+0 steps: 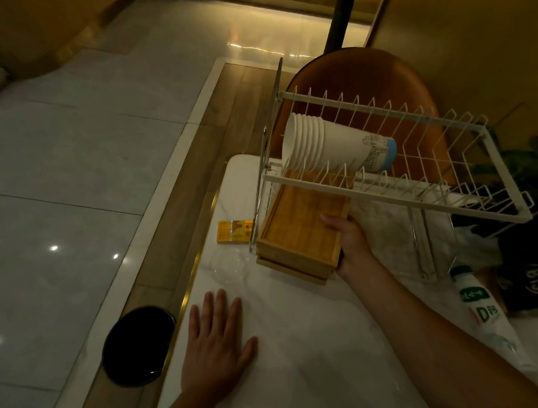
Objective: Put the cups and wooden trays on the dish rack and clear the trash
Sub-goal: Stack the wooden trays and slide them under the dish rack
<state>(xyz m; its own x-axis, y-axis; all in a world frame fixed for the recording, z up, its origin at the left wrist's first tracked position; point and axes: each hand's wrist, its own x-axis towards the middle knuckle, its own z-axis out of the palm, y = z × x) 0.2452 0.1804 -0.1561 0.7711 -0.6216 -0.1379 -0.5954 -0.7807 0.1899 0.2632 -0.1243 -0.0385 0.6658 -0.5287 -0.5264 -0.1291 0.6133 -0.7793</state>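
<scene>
One right hand (350, 240): is gripping wooden trays (297, 233) by the edge.
Left hand (215, 340): is lying flat, fingers straight, near table (300, 342) edge.

Dish rack (390, 104): white wire
Cups (336, 144): white, blue base band, sketch print
Trays (300, 230): honey wood
Box (234, 232): yellow
Table (300, 342): white marble

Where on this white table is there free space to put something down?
Free: the bare table between the left hand and the right arm, in front of the wooden trays. Crowded: the left edge with the yellow box and clear lid, the dish rack behind, and the bottle at the right.
</scene>
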